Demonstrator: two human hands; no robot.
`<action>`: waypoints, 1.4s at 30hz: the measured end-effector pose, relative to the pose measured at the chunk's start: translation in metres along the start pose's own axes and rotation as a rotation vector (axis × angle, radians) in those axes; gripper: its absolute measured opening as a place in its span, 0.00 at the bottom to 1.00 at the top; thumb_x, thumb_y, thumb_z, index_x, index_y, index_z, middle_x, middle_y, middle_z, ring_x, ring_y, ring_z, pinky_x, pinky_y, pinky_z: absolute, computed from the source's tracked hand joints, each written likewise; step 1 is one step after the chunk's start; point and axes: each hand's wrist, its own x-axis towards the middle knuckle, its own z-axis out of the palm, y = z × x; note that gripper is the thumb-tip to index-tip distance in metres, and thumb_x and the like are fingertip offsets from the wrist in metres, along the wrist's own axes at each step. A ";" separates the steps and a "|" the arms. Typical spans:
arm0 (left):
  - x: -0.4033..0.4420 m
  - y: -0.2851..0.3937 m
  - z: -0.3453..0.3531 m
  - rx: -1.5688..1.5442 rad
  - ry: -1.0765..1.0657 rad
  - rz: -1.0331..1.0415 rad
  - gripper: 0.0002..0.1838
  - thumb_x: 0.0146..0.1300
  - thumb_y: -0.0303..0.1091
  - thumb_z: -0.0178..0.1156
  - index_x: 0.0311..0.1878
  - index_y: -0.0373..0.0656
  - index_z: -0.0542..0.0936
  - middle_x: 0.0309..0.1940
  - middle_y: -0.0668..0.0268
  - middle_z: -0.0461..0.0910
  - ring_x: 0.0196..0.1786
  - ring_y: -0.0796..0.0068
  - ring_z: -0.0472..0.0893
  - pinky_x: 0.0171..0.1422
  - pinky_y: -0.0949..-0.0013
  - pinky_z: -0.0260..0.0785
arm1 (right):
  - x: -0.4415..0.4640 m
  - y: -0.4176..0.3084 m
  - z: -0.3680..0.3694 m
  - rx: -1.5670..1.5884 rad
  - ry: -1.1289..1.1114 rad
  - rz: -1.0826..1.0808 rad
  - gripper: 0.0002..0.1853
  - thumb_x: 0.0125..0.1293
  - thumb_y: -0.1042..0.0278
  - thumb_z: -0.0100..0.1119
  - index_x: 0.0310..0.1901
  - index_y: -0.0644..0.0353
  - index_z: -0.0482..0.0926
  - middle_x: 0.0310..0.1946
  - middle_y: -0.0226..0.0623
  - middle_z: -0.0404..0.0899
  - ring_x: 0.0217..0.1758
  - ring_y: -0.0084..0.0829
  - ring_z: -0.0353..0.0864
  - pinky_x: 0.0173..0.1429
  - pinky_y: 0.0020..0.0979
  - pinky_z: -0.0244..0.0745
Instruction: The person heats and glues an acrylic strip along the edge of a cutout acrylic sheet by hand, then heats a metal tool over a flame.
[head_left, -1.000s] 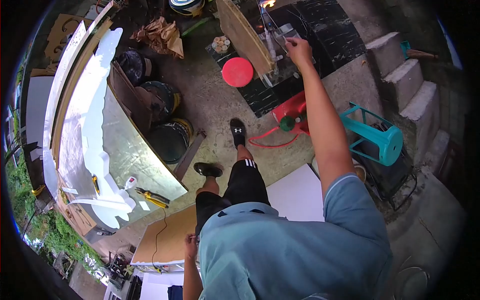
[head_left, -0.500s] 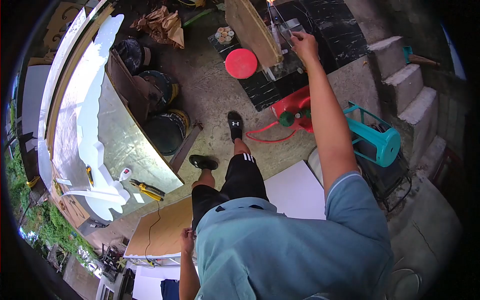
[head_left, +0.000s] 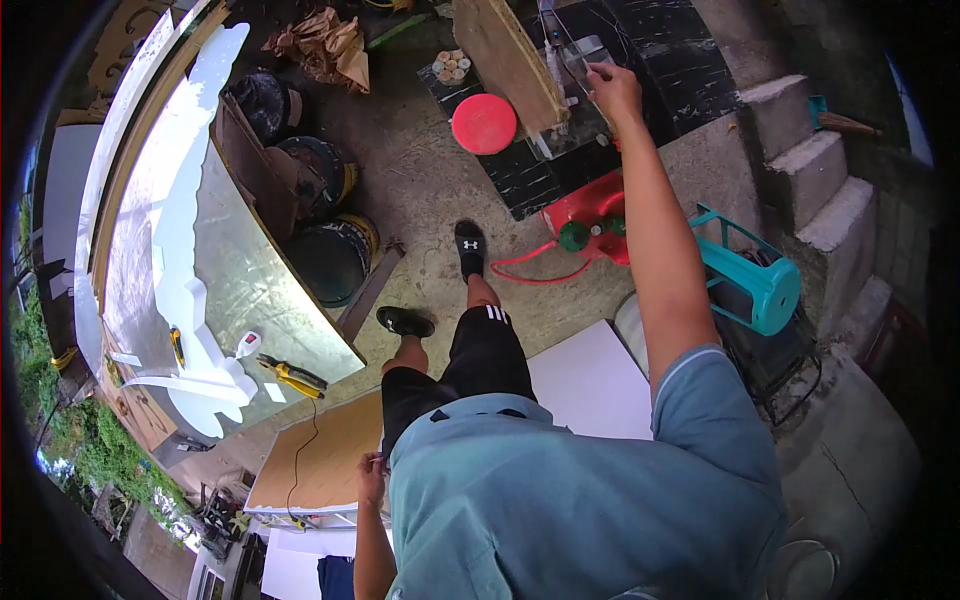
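My right hand [head_left: 617, 95] reaches out at the upper right, fingers pinched round a thin rod [head_left: 572, 72] that runs up towards the top edge. Beside it a pale, slender tool [head_left: 553, 62] stands at a board [head_left: 510, 65] on a black marbled sheet [head_left: 515, 190]. Low at the left, beside my black shorts, my left hand [head_left: 371, 480] is closed; what it holds, if anything, is too small to name. Left of the board is a round red lid or seat [head_left: 484, 124].
A red tank [head_left: 590, 215] with a red hose lies below the sheet. A teal stool [head_left: 765, 285] is tipped over near concrete steps [head_left: 830, 210]. Yellow pliers [head_left: 292, 376] and white cut-outs [head_left: 195, 300] lie on the metal table [head_left: 270, 290] at left, near dark buckets [head_left: 335, 262].
The view has shifted, so the board and sheet sit higher in it. The flame seen earlier at the top no longer shows. My right hand still pinches the rod; my left stays low.
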 end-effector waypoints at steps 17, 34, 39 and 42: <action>0.006 -0.021 -0.002 0.051 0.050 -0.057 0.07 0.74 0.32 0.56 0.50 0.41 0.78 0.34 0.68 0.80 0.34 0.79 0.78 0.38 0.73 0.73 | 0.009 0.022 0.008 -0.089 0.063 -0.155 0.12 0.66 0.65 0.64 0.49 0.55 0.88 0.36 0.40 0.90 0.29 0.32 0.90 0.42 0.34 0.83; 0.010 -0.016 0.001 -0.056 0.040 -0.042 0.06 0.75 0.29 0.55 0.50 0.39 0.79 0.34 0.69 0.80 0.33 0.82 0.76 0.37 0.75 0.71 | -0.013 -0.006 0.004 0.079 -0.016 0.005 0.13 0.66 0.68 0.64 0.50 0.62 0.87 0.35 0.43 0.89 0.29 0.33 0.90 0.36 0.34 0.83; 0.006 0.000 0.003 0.036 0.042 -0.052 0.07 0.75 0.29 0.55 0.50 0.40 0.79 0.33 0.70 0.81 0.33 0.82 0.76 0.37 0.75 0.71 | -0.020 -0.015 0.010 0.197 -0.042 0.072 0.14 0.68 0.68 0.62 0.51 0.66 0.85 0.38 0.46 0.89 0.29 0.35 0.90 0.35 0.34 0.84; 0.009 -0.005 0.000 0.026 0.045 -0.064 0.07 0.75 0.29 0.55 0.50 0.40 0.79 0.33 0.69 0.81 0.33 0.81 0.77 0.37 0.74 0.71 | -0.021 -0.011 0.016 0.263 -0.038 0.090 0.15 0.69 0.68 0.62 0.52 0.68 0.84 0.37 0.46 0.89 0.28 0.33 0.90 0.34 0.33 0.83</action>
